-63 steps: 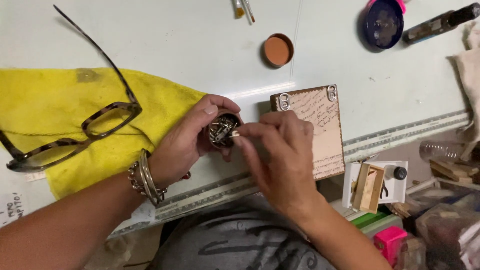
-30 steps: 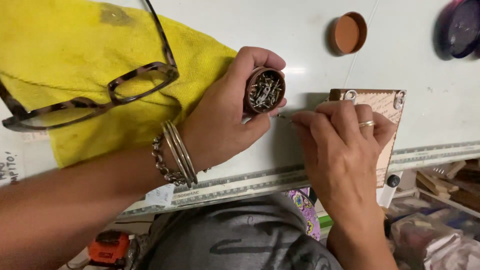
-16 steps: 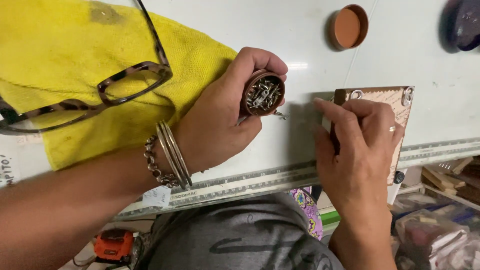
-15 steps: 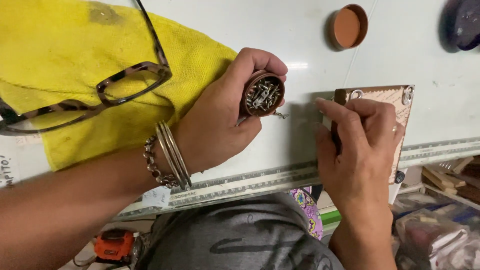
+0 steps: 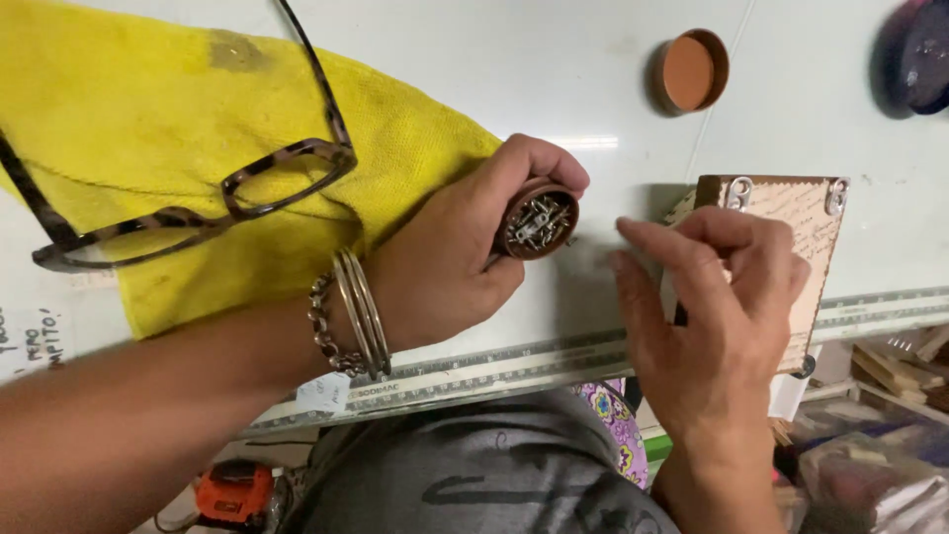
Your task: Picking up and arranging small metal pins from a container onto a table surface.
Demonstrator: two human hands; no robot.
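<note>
Left hand (image 5: 445, 262) grips a small round brown container of metal fasteners (image 5: 537, 220), tilted; contents could spill. Right hand (image 5: 717, 316) pinches at the tan wooden plaque (image 5: 791, 222); pinched item hidden.

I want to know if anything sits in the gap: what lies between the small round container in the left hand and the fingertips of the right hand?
In the head view, only bare white table top shows between the small round container in the left hand and the right hand.

Yellow cloth (image 5: 198, 129), tortoiseshell brown-and-cream glasses (image 5: 198, 213), brown round container (image 5: 539, 220) of silvery metal bits, terracotta-orange lid (image 5: 690, 71), tan board (image 5: 791, 222), silver bracelets (image 5: 351, 316), white table (image 5: 554, 79), orange tool (image 5: 232, 491)
</note>
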